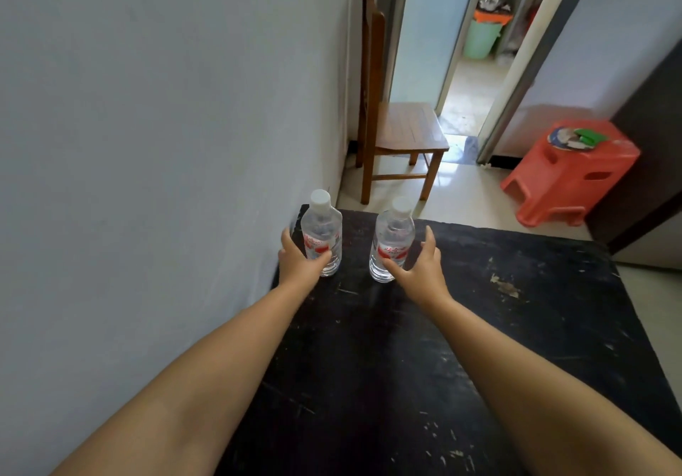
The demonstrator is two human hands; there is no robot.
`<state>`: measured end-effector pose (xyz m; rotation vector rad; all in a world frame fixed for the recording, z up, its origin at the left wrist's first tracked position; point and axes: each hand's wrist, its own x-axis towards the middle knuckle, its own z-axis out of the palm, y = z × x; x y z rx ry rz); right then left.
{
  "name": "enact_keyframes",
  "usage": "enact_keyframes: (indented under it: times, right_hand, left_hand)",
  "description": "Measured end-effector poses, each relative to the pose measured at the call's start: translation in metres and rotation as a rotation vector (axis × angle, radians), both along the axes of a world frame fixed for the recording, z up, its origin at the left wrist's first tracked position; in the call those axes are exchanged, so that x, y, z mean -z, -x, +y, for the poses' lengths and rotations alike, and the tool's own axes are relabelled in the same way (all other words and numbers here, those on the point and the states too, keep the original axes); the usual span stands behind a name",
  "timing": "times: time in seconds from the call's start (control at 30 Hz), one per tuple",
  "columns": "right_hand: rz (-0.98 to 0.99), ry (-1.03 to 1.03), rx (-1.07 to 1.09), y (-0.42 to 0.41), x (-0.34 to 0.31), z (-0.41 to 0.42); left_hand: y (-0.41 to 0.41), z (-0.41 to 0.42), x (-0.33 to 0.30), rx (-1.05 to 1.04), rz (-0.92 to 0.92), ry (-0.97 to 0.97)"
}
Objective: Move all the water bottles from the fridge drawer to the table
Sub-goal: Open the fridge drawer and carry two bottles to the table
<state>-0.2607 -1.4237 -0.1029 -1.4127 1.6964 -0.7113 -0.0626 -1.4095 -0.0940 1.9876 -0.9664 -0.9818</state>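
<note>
left hand (300, 260) clamped on one clear plastic water bottle (321, 234), right hand (420, 265) spread beside another clear plastic water bottle (391, 241), both upright on scratched black surface (479, 328); fridge unseen.

Plain pale wall (166, 125) on the left. Wooden chair (402, 132) against it, past the far edge of a scratched black table (479, 328). Pale glossy tile floor (468, 195). Red plastic stool (572, 173) right. Open doorway (476, 51), daylight in, green bin (481, 38) beyond.

Two bottles upright on table (479, 328) far end: left bottle (321, 234) near wall, right bottle (392, 241) beside it.
</note>
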Motion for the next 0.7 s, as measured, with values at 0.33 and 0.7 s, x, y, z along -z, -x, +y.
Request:
enact_keyframes:
  times: [0.33,0.7]
  right_hand:
    - [0.195,0.070,-0.079,0.006,-0.054,0.041]
    - [0.483,0.084,-0.301,-0.011,-0.081,0.113]
  left_hand:
    - [0.018,0.078,-0.065,0.214,-0.212,0.072]
    - [-0.009,0.176,-0.084,0.219,-0.451,-0.018]
